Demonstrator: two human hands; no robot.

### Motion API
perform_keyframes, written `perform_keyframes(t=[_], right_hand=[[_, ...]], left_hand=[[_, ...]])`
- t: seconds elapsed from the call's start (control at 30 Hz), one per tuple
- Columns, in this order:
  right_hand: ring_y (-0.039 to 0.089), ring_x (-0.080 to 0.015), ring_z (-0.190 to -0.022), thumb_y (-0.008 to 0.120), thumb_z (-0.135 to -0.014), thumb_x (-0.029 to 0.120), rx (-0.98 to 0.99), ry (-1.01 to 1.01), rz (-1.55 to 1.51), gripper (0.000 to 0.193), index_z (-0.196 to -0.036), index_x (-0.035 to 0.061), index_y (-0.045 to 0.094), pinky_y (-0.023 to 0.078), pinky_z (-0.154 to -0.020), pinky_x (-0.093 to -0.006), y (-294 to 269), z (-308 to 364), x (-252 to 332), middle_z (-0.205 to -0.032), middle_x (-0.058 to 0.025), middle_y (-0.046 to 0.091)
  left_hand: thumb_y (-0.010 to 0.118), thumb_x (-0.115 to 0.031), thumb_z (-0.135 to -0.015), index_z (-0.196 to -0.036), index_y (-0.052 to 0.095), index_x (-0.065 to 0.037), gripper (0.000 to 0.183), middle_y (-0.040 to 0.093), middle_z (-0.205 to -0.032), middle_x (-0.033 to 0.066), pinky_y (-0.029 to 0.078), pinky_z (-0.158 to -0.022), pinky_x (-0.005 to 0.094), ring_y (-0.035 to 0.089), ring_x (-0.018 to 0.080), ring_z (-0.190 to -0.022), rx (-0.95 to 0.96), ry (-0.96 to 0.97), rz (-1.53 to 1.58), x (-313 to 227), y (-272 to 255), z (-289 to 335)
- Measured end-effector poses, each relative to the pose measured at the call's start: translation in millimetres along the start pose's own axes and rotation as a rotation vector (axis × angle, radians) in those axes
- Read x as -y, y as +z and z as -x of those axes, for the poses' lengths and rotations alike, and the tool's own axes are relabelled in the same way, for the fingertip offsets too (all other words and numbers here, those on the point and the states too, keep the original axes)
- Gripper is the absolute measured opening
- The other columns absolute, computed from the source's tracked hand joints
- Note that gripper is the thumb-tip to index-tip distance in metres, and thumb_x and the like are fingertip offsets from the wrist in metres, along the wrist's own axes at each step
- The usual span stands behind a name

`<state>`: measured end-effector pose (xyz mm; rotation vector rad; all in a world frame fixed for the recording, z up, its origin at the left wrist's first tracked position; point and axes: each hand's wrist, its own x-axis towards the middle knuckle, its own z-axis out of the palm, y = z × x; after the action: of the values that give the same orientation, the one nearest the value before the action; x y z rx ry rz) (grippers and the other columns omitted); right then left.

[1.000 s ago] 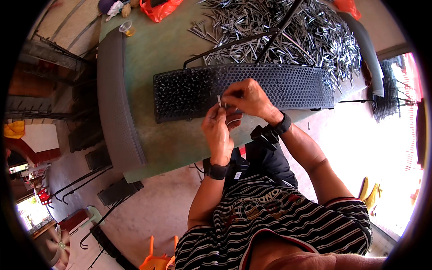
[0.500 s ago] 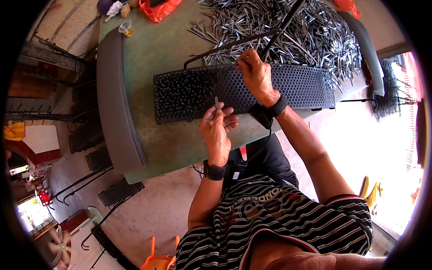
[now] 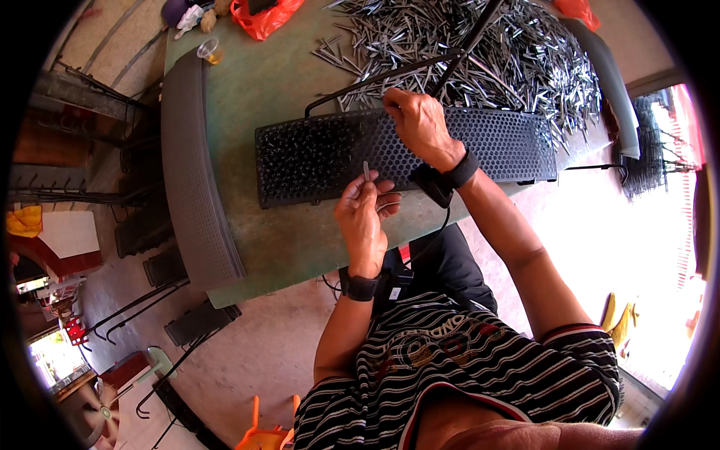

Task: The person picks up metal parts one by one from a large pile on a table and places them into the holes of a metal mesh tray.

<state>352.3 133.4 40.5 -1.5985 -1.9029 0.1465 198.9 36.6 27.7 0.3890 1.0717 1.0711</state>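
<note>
A long black panel with honeycomb holes lies across the table in front of me. Its left part bristles with many thin pieces standing in the holes. Between thumb and fingertips, my left hand pinches a small grey metal strip, pointing up near the panel's front edge. My right hand is over the middle of the panel, its fingers curled together at the far edge. What those fingers hold, if anything, is hidden. Beyond the panel spreads a big heap of loose metal strips.
Black bent rods rise behind the panel over the heap. Curved grey perforated sheets lie stacked at the table's left edge, near a plastic cup. A red bag is at the far side. An orange stool stands on the floor.
My right hand has shifted slightly left along the panel's far edge. My left hand has moved a little to the right, with the metal strip still in its fingers.
</note>
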Motion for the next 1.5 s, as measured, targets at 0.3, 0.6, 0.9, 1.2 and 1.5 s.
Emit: perform_keyframes(t=[0.3, 0.6, 0.9, 1.2, 1.5], right_hand=[[0.064, -0.0211, -0.062, 0.067, -0.074, 0.017, 0.576, 0.284, -0.659, 0.018, -0.081, 0.0000, 0.067, 0.049, -0.058, -0.0329, -32, 17, 21, -0.068, -0.0133, 0.065], [0.066, -0.0169, -0.059, 0.057, -0.081, 0.003, -0.051, 0.401, -0.622, 0.010, -0.088, -0.0042, 0.057, 0.050, -0.053, -0.0270, -19, 21, 3, -0.065, -0.0129, 0.064], [0.068, -0.0195, -0.071, 0.051, -0.086, -0.003, -0.148, 0.298, -0.493, 0.022, -0.106, 0.0032, 0.042, 0.054, -0.057, -0.0268, 9, 18, -16, -0.078, -0.0140, 0.066], [0.062, -0.0343, -0.067, 0.057, -0.080, 0.004, -0.117, 0.043, -0.035, 0.009, -0.090, 0.0030, 0.058, 0.048, -0.057, -0.0391, -2, 12, -8, -0.074, -0.0171, 0.063], [0.058, -0.0395, -0.062, 0.055, -0.077, 0.007, 0.008, 0.033, 0.086, 0.005, -0.080, 0.0038, 0.056, 0.046, -0.052, -0.0458, 5, 13, -7, -0.064, -0.0163, 0.059]], left_hand=[[0.051, -0.013, -0.092, -0.106, 0.057, -0.001, 0.019, 0.065, -0.087, 0.0125, 0.051, -0.058, 0.0294, 0.065, 0.0215, -0.070, 0.063, 0.000, -0.015, 1, 1, -1], [0.053, -0.015, -0.092, -0.110, 0.057, -0.001, 0.024, 0.065, -0.093, 0.0113, 0.052, -0.060, 0.0276, 0.065, 0.0200, -0.074, 0.172, -0.078, -0.112, 9, 9, -2], [0.055, -0.015, -0.090, -0.109, 0.058, -0.001, 0.023, 0.064, -0.091, 0.0097, 0.051, -0.061, 0.0266, 0.064, 0.0176, -0.073, 0.230, -0.073, -0.166, 11, 4, -1], [0.057, -0.014, -0.090, -0.108, 0.058, -0.001, 0.023, 0.064, -0.090, 0.0094, 0.051, -0.060, 0.0250, 0.063, 0.0161, -0.071, 0.218, -0.008, -0.198, 3, 0, 3], [0.060, -0.013, -0.088, -0.108, 0.058, 0.000, 0.024, 0.064, -0.088, 0.0071, 0.049, -0.059, 0.0220, 0.061, 0.0118, -0.068, 0.229, 0.266, -0.395, -33, -3, 18]])
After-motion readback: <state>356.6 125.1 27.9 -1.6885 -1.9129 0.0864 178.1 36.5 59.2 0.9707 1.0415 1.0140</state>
